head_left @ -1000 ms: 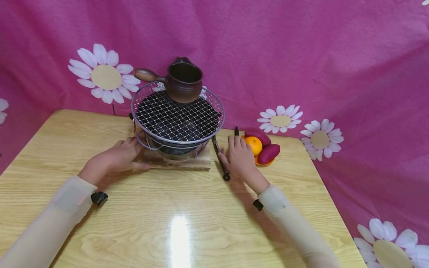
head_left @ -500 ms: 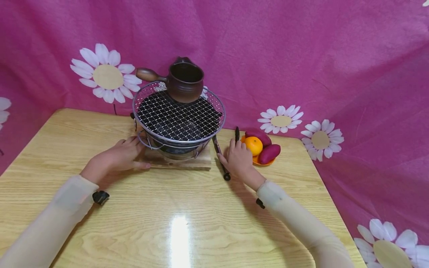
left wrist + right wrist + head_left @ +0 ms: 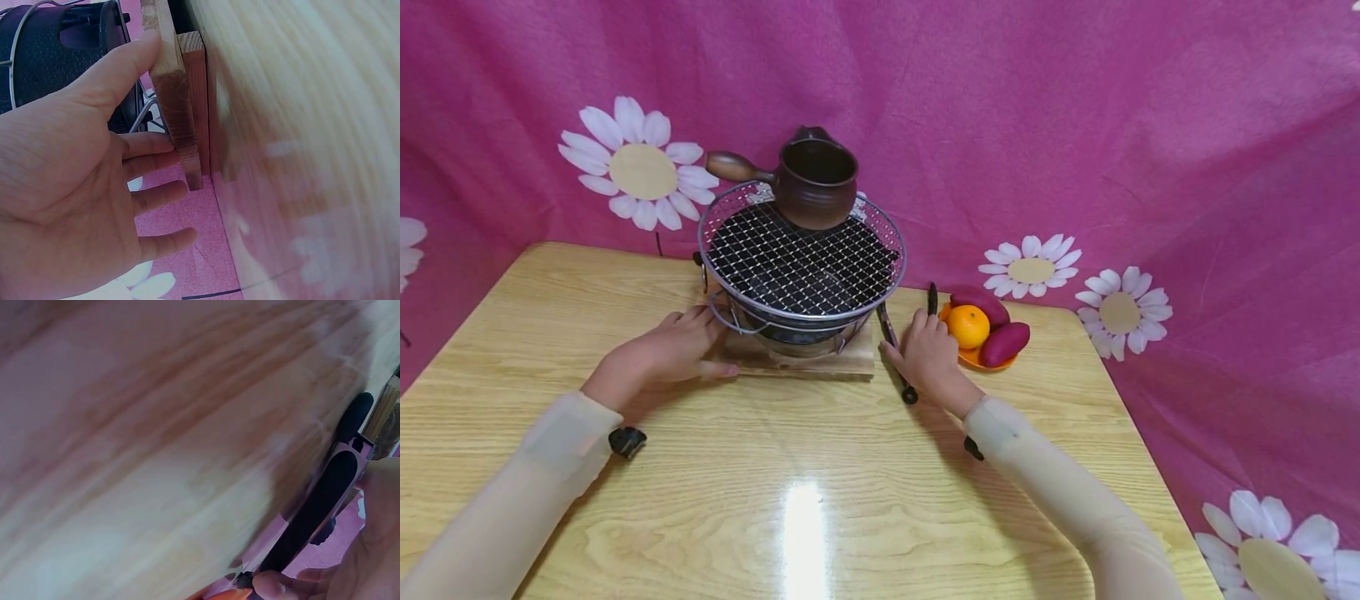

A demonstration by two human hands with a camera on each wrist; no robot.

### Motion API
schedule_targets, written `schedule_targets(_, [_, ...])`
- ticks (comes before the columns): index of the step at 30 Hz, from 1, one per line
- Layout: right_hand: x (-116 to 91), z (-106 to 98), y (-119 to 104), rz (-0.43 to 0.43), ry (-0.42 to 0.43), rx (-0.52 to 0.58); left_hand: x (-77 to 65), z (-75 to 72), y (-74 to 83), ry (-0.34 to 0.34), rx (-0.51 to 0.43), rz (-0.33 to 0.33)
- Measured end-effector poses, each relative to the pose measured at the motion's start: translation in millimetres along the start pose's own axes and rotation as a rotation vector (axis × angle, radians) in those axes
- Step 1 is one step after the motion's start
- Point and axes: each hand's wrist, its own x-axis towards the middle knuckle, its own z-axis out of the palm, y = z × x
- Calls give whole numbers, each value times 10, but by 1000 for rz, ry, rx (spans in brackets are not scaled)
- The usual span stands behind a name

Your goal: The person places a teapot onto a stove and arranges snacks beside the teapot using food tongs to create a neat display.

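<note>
My left hand [image 3: 673, 346] touches the left end of a wooden board [image 3: 801, 367], its thumb along the front edge. The left wrist view shows the fingers nearly straight at the board's corner [image 3: 172, 94]. On the board stands a round black grill [image 3: 56, 56] with a wire mesh top [image 3: 805, 267]. My right hand [image 3: 928, 354] spans a pair of black-handled tongs [image 3: 897, 367] lying spread on the table. In the right wrist view its fingers curl at the far end of one black handle [image 3: 319, 506]. The palm hides part of the tongs.
A dark brown side-handled pot [image 3: 815, 187] sits at the back of the mesh. Right of the tongs, an orange plate [image 3: 973, 361] holds a mandarin [image 3: 967, 327] and two purple sweet potatoes [image 3: 1005, 344]. A pink flowered cloth [image 3: 925, 125] hangs behind the table.
My right hand has shifted slightly left and drawn closer round the tongs, with its thumb at the left arm. The left hand stays on the board.
</note>
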Motion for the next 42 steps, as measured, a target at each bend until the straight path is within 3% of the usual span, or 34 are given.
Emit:
schedule_targets(19, [57, 37, -93, 86, -48, 31, 2, 25, 7, 29, 5, 4])
schedule_targets(31, [44, 40, -91, 110, -43, 92, -9, -13, 13, -16, -8, -16])
schedule_targets(42, [-1, 15, -110, 126, -60, 146, -15, -15, 29, -11, 4, -8])
